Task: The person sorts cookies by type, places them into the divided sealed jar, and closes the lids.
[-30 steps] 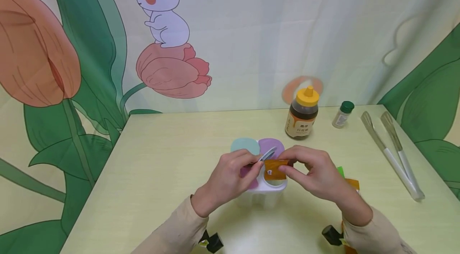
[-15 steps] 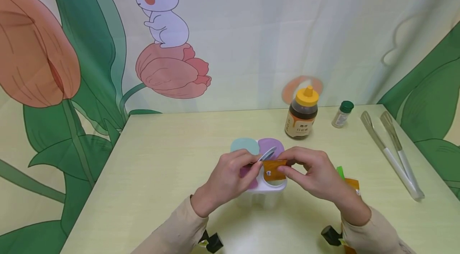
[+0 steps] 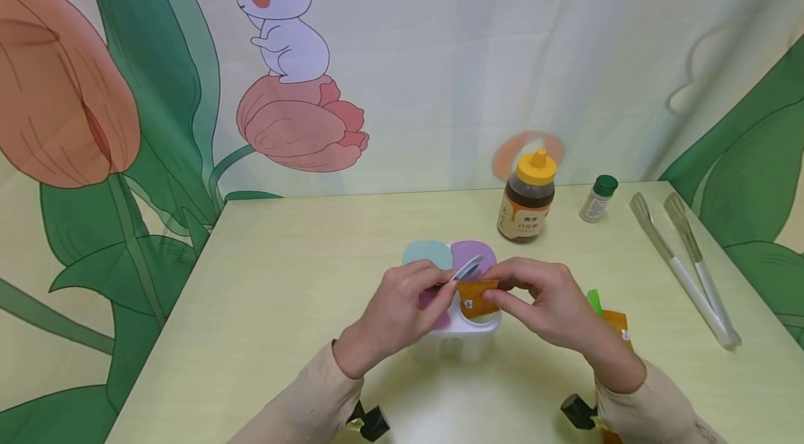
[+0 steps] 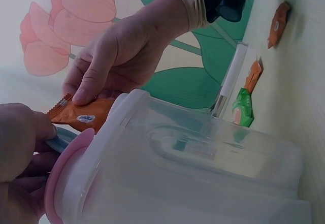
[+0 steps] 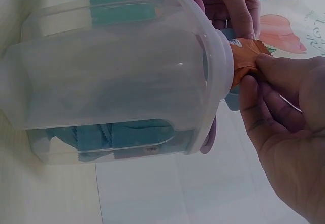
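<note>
The right hand [image 3: 548, 299] pinched the orange packet [image 3: 474, 301] between thumb and fingers [image 3: 511, 267], the packet hanging below them at the container's [image 4: 162, 178] open mouth; the left hand [image 3: 405, 296] pinched the raised lid [image 3: 467, 268] beside it.

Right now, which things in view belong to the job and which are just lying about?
Likely the job: orange packet in right hand, raised lid in left hand, translucent container, perhaps loose packets.

Seemingly idle: yellow-capped bottle, green-capped jar, tongs.
</note>
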The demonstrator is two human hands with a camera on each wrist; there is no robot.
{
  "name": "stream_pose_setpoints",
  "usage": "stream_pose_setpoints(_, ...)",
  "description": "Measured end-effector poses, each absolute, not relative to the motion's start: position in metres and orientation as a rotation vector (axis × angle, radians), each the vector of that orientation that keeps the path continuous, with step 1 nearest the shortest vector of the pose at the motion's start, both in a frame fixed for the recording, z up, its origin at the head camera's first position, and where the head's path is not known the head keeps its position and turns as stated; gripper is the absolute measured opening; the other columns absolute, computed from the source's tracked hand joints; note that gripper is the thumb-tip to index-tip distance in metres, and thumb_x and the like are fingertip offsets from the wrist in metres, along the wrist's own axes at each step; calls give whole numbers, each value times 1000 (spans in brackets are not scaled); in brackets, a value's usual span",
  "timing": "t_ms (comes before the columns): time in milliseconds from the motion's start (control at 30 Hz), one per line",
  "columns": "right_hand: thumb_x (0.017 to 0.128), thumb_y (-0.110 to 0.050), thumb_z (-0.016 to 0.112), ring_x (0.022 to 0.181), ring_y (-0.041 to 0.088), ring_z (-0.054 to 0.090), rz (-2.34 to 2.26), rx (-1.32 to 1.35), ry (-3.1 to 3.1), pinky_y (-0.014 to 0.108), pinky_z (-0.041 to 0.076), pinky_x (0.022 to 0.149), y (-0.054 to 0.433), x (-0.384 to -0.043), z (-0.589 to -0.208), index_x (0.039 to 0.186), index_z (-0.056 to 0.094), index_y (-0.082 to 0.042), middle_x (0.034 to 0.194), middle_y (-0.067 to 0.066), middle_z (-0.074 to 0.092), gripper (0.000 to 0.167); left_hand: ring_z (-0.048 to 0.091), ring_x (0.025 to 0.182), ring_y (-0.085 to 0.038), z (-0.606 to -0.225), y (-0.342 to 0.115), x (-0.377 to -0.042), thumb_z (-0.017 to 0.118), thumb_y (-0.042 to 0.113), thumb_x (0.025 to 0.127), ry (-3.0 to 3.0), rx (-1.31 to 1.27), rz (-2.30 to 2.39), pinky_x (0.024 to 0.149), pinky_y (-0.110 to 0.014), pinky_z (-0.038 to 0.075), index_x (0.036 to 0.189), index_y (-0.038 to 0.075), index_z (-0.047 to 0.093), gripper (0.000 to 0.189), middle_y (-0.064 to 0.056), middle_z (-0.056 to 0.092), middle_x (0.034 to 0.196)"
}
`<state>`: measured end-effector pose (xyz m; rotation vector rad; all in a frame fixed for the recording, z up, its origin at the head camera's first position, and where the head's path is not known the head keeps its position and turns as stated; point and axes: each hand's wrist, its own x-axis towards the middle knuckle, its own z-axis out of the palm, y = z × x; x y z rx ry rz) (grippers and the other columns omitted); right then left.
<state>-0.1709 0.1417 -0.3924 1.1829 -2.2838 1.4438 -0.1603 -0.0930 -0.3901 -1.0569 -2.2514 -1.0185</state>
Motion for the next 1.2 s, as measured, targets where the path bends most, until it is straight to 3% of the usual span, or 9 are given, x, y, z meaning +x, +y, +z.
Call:
stream_pose_setpoints(633, 79, 6, 74, 78, 7, 58, 1390, 1202, -2269, 22, 54, 66, 145, -172, -395, 100, 68, -12, 90, -2, 68, 28, 56, 64, -8, -390, -93, -161, 72, 6, 86, -2269, -1041, -1037, 62, -5, 48, 87, 1, 72, 5, -4, 66, 77)
stream_pose_setpoints(1200, 77, -2, 79, 87, 4, 57, 1083, 1314, -2315, 14, 51, 72, 147, -174, -403, 91, 76, -16, 97, -10, 64, 20, 57, 65, -8, -392, -93, -161, 71, 6, 86, -2255, -1050, -1018, 62, -4, 48, 86, 1, 71, 4, -4, 66, 77)
